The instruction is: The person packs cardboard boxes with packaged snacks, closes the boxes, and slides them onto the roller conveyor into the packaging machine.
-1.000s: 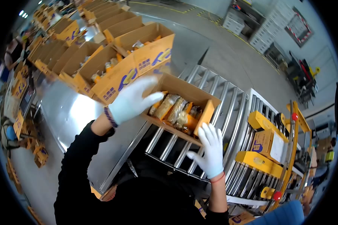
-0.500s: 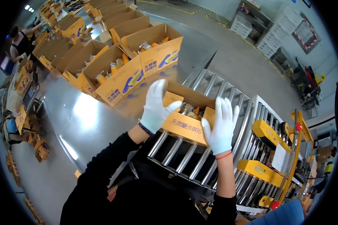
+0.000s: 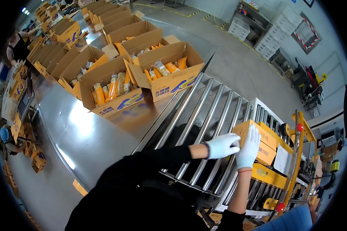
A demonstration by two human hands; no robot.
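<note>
A closed cardboard box sits at the entry of the yellow-guided machine, on the right end of the rollers. My right hand lies flat against its near-left end, fingers stretched out. My left hand, in a white glove too, is beside the box's left end with its fingers curled; whether they hold anything is hidden. Open boxes of orange and clear packets stand on the metal table, the nearest ones being a box at the left and one at the right.
Bare rollers run between the metal table and the machine's yellow guides. A yellow frame with red knobs stands at the right. A co-worker is at the far left.
The box's flaps have been folded shut, and it has moved right along the rollers into the machine entry. Both hands have moved right with it. The open boxes now appear lower in view.
</note>
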